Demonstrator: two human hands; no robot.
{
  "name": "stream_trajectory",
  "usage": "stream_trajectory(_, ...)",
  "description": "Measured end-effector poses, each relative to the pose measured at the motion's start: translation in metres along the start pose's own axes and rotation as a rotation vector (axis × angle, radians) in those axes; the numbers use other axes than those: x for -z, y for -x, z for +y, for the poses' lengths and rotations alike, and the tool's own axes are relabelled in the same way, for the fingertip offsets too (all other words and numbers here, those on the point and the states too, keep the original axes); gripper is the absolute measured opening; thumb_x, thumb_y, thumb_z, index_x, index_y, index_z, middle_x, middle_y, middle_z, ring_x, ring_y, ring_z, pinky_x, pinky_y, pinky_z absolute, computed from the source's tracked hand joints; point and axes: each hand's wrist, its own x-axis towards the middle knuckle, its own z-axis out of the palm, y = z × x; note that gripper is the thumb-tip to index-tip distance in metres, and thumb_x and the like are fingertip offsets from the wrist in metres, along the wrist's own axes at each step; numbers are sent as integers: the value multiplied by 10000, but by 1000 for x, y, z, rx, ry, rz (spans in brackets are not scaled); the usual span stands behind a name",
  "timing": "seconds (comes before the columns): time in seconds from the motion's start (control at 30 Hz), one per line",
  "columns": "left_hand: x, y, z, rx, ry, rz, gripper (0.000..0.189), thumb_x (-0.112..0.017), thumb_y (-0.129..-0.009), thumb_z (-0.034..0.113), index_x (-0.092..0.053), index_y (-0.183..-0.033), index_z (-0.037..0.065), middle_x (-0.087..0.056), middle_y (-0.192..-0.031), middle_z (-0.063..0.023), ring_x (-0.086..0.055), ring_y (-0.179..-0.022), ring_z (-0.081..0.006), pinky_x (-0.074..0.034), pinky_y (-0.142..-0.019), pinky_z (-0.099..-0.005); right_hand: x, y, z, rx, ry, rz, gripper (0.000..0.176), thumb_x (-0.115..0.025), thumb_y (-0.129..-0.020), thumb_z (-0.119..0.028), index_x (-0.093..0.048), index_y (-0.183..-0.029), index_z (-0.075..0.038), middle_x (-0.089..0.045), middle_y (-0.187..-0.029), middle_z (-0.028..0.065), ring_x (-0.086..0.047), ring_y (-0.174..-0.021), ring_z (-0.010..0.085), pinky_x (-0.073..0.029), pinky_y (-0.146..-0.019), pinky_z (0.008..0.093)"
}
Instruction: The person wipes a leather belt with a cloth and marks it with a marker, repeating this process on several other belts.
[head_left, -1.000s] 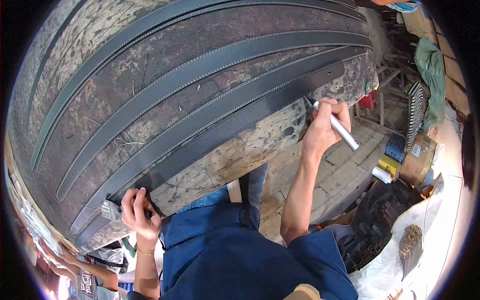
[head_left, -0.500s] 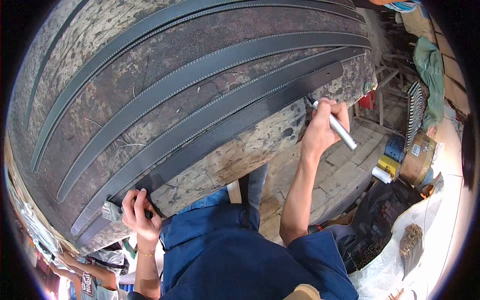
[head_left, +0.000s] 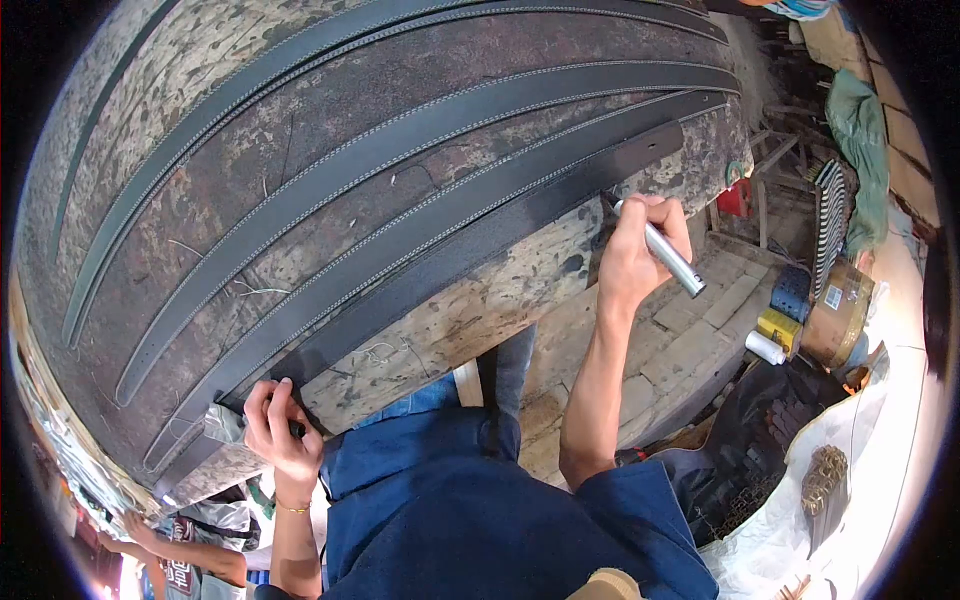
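My right hand (head_left: pixel 645 255) is closed around a silver marker (head_left: pixel 674 262). Its dark tip meets the lower edge of the nearest dark leather strip (head_left: pixel 500 232), close to that strip's right end, where a small hole shows. Near the strip's left part, my left hand (head_left: pixel 284 432) has curled fingers resting at its edge. Something small and black shows between thumb and fingers, too hidden to name. Beside those fingers lies a crumpled clear plastic piece (head_left: pixel 224 424). Just above the nearest strip runs a leather belt (head_left: pixel 440 215) with pale stitching along its edges.
More stitched belts (head_left: pixel 430 118) lie across the stained worktable (head_left: pixel 450 300), with loose thread bits among them. To the right on the floor are a cardboard box (head_left: pixel 838 315), a yellow box (head_left: pixel 777 332) and a white spool (head_left: pixel 765 348). Another person's arms (head_left: pixel 185 550) show at lower left.
My right hand and the marker have shifted slightly left along the strip's lower edge. My left hand stays in place. The other person's arms at lower left have moved a little.
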Motion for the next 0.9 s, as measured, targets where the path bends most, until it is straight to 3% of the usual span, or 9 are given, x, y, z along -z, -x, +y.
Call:
stream_trajectory(0.1, 0, -1, 0, -13, -11, 15, 466, -506, -677, -168, -618, -1100, -10, -561, -1046, -154, -562, -631, -200, -474, -603, -307, 0, 2, 1, -135, -199, 67, 175, -588, -802, 78, -492, -670, 15, -585, -680, 63, -496, -636, 90, -409, -610, 244)
stream_trajectory(0.2, 1, -2, 2, -2, 8, 0, 478, -502, -670, -161, -618, -1107, -5, -563, -1038, -155, -563, -632, -211, -472, -593, -305, -1, 0, -4, 8, -65, -13, 191, -582, -806, 75, -475, -661, 13, -585, -693, 57, -488, -636, 87, -405, -608, 247)
stream_trajectory(0.27, 2, -4, 3, -31, -34, 8, 473, -540, -644, -116, -626, -1094, 4, -571, -1024, -149, -565, -576, -185, -470, -557, -305, 6, -1, 1, -96, -152, 20, 160, -578, -835, 65, -494, -715, 1, -585, -705, 53, -475, -608, 80, -395, -567, 233)
stream_trajectory(0.33, -1, -2, -2, -61, -39, 40, 465, -533, -647, -119, -625, -1087, 4, -567, -1011, -139, -547, -556, -180, -464, -546, -306, 12, -8, 0, -360, -618, 113, 124, -599, -879, 22, -517, -793, -12, -586, -712, 59, -467, -573, 68, -369, -513, 210)
stream_trajectory(0.37, -2, -2, -2, -61, -40, 44, 466, -529, -648, -118, -624, -1088, 2, -567, -1012, -139, -543, -555, -177, -460, -542, -304, 14, -15, 4, -330, -689, 69, 109, -642, -910, -44, -544, -866, -24, -581, -695, 45, -462, -552, 56, -340, -471, 198)
stream_trajectory(0.6, -1, -1, -2, -55, -11, 26, 468, -511, -655, -101, -619, -1101, -8, -560, -1064, -137, -509, -539, -155, -434, -530, -278, 18, -53, 22, -164, -247, 82, 217, -728, -888, -125, -568, -766, -43, -587, -664, 8, -475, -554, 41, -371, -520, 198)
stream_trajectory(0.63, 1, 1, 3, 19, 3, 4, 480, -454, -669, -132, -614, -1102, -2, -552, -1061, -146, -529, -679, -200, -451, -606, -289, 17, -49, 22, -293, -301, 129, 268, -734, -887, -131, -552, -711, -46, -584, -663, 5, -482, -581, 37, -383, -549, 194)
stream_trajectory(0.73, 0, 3, 0, 46, 29, -7, 475, -447, -680, -135, -612, -1106, -2, -549, -1068, -141, -510, -668, -192, -441, -602, -282, 16, -44, 34, -152, -239, 112, 312, -670, -866, -9, -459, -638, -34, -538, -641, 8, -469, -609, 56, -390, -580, 219)
stream_trajectory(0.9, 0, 1, 4, 47, 49, -12, 455, -438, -709, -149, -607, -1108, -9, -545, -1060, -130, -492, -661, -173, -433, -595, -277, 15, -45, 32, -145, -231, 41, 291, -632, -837, 35, -437, -630, -24, -516, -634, 8, -441, -601, 59, -393, -586, 231)
